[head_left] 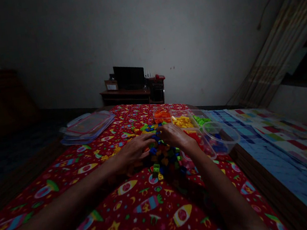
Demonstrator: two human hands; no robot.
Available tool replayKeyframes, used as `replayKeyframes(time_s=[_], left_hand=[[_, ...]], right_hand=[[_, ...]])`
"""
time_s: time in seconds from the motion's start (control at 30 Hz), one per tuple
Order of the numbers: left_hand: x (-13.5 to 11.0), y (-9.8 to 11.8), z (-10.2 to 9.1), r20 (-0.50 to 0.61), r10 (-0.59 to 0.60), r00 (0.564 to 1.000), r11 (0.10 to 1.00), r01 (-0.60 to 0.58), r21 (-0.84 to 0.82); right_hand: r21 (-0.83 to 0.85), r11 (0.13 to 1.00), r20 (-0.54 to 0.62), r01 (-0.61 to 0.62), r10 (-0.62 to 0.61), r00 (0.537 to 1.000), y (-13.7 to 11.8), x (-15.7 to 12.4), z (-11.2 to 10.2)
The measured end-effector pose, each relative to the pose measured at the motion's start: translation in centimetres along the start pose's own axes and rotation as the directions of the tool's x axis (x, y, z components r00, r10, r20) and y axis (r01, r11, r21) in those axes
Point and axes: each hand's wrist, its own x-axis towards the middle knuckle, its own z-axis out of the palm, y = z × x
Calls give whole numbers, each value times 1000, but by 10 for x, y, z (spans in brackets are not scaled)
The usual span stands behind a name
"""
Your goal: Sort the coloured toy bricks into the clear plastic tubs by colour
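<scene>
A loose pile of small toy building blocks (pixel 164 153) in blue, yellow, green and orange is heaped on a red patterned cloth (pixel 147 221). My left hand (pixel 134 149) reaches over the left side of the pile, palm down, its fingers apart from the thumb. At the back of the pile, my right hand (pixel 174 133) has its fingers curled downward and together; whatever they hold is hidden. Just beyond it stand clear plastic containers of sorted blocks: orange blocks (pixel 162 116), yellow blocks (pixel 182 121), green blocks (pixel 201 120), red blocks (pixel 194 138) and blue blocks (pixel 218 146).
Clear plastic lids (pixel 88 125) lie stacked at the cloth's far left edge. On the right, a wooden edge (pixel 265 187) borders a bed with a blue checked sheet (pixel 288 172). A monitor (pixel 129 77) stands on a low desk against the far wall. The room is dim.
</scene>
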Motion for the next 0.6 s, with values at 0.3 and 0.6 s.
replayKeyframes(time_s=[0.3, 0.6], left_hand=[[-24, -36, -23, -191, -503, 843, 861, 468, -199], [-163, -27, 1, -50, -591, 805, 807, 591, -13]], right_hand=[[-21, 1000, 19, -14, 15, 1000, 3, -2, -3], [-20, 999, 45, -28, 29, 999, -1, 3, 3]])
